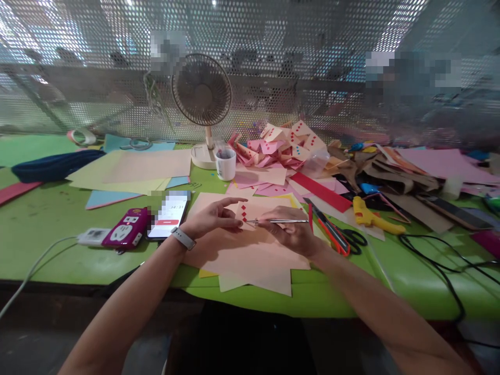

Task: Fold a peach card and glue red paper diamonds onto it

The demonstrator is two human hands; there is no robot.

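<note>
My left hand (213, 216) has its thumb and fingertips at the left edge of a small pale peach paper card (255, 208), steadying it. A column of red diamonds runs down the card's left side, with another red mark near its right. Slim silver tweezers (291, 221) lie level in the closed fingers of my right hand (287, 229). Their tip reaches the card close to the lowest diamond. Both hands are over a larger peach sheet (242, 255) spread on other paper. My right fingers partly cover the card.
Right of my hands lie a red-and-black cutter (330, 229), black scissors (353, 238) and a yellow glue gun (373, 219) with a cable. A phone (170, 216) and a purple power strip (125, 229) are left. Behind stand a fan (202, 91), a white cup (225, 165) and piled cards (279, 146).
</note>
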